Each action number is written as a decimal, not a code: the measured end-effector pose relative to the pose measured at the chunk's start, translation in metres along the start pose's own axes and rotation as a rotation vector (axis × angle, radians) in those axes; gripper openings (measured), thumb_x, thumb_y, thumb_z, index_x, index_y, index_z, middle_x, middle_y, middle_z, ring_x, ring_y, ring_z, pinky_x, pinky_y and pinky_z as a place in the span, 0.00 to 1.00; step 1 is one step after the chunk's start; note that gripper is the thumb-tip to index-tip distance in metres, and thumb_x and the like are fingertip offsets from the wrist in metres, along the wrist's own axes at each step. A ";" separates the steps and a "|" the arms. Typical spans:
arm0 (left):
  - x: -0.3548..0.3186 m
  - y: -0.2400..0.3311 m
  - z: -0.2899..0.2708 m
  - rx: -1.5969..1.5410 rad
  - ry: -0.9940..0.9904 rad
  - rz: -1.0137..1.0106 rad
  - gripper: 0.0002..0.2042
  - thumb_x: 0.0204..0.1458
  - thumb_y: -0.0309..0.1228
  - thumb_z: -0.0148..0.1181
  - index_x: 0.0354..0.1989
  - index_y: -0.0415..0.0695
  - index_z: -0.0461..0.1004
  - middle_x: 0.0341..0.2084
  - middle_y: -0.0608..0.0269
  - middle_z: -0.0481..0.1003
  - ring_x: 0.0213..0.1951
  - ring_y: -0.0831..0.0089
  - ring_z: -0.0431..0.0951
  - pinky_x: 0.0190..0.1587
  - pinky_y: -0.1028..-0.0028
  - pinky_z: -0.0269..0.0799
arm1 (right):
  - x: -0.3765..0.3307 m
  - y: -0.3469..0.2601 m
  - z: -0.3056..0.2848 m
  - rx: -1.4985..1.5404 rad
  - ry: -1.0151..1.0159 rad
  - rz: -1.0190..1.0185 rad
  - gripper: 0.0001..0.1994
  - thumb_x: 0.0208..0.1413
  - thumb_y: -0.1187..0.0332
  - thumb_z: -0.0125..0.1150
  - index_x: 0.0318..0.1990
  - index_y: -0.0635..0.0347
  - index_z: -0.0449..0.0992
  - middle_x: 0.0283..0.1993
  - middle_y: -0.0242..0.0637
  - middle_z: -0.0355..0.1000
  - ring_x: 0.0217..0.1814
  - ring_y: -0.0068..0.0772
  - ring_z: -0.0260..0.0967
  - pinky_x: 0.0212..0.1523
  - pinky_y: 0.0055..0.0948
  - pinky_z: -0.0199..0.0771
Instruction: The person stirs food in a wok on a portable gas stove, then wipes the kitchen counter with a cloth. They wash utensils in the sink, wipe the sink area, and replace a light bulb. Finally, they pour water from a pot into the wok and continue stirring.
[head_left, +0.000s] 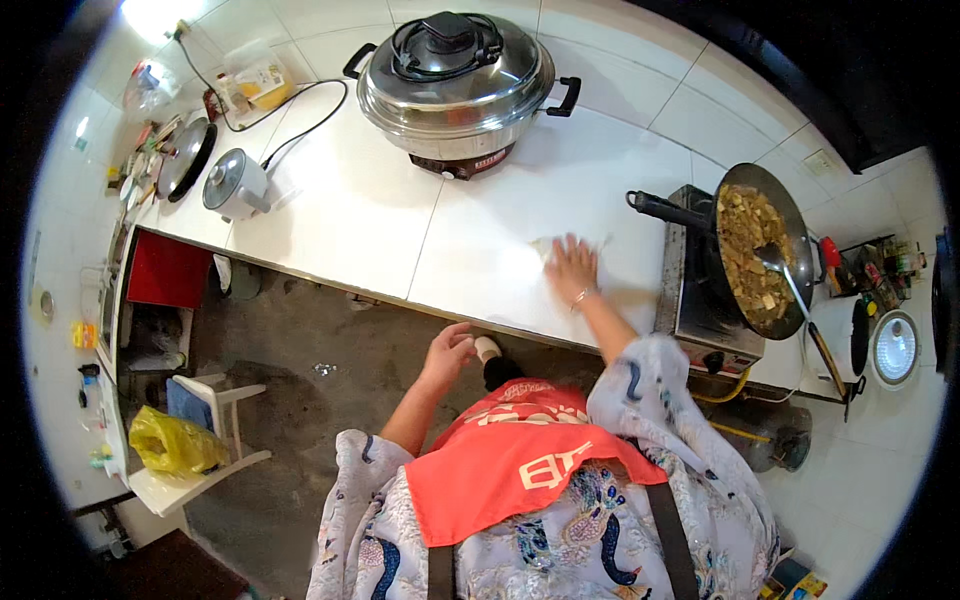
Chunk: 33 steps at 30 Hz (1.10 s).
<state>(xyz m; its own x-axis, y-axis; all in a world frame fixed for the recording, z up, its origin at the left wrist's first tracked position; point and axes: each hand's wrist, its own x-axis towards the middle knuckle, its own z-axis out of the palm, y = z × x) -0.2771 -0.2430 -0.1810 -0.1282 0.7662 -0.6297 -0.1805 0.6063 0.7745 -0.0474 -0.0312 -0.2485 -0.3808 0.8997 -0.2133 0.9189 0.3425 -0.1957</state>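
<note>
Palm down, my right hand [574,269] presses on the white tiled counter [490,240] with its fingers spread. Something thin and pale [541,247] shows beside its fingers, too faint to name. My left hand [450,355] hangs over the floor just off the counter's front edge, fingers loosely bent and apart, holding nothing. To the right of my right hand a wok [790,205] of cooked brown food [745,240] sits on a gas stove [690,300]. A metal spatula [790,280] rests in the wok, its handle over the rim.
A lidded electric pot [455,85] stands at the back of the counter. A small grey cooker [235,185] with a cord is to its left, near a dark-rimmed lid [187,160]. On the floor side, a white chair [235,420] bears a yellow plastic bag [175,442].
</note>
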 end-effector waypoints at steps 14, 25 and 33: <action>-0.002 0.016 -0.094 -0.261 0.433 -0.051 0.19 0.54 0.28 0.53 0.56 0.39 0.65 0.39 0.61 0.74 0.36 0.75 0.74 0.34 0.77 0.69 | 0.114 -0.124 -0.022 -0.021 -0.048 0.030 0.40 0.54 0.42 0.47 0.68 0.58 0.48 0.72 0.50 0.36 0.72 0.62 0.34 0.68 0.59 0.31; 0.010 0.033 -0.221 -0.145 0.515 0.171 0.19 0.52 0.25 0.55 0.54 0.37 0.66 0.37 0.59 0.74 0.37 0.74 0.74 0.41 0.75 0.71 | 0.157 -0.398 -0.007 -0.030 -0.295 -0.649 0.38 0.55 0.42 0.46 0.68 0.54 0.48 0.73 0.45 0.36 0.74 0.52 0.30 0.69 0.52 0.29; -0.029 0.022 -0.378 -0.165 0.518 0.099 0.21 0.55 0.30 0.53 0.58 0.42 0.64 0.48 0.57 0.71 0.43 0.71 0.74 0.42 0.71 0.70 | 0.285 -0.455 0.005 0.170 -0.025 -0.207 0.38 0.56 0.39 0.42 0.68 0.52 0.48 0.73 0.47 0.36 0.73 0.54 0.33 0.69 0.53 0.34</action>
<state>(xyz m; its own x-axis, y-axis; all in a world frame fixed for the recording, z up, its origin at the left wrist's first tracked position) -0.6460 -0.3321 -0.1685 -0.6081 0.5873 -0.5341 -0.2884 0.4634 0.8379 -0.5743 0.0681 -0.2246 -0.5632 0.8077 -0.1747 0.7914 0.4664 -0.3951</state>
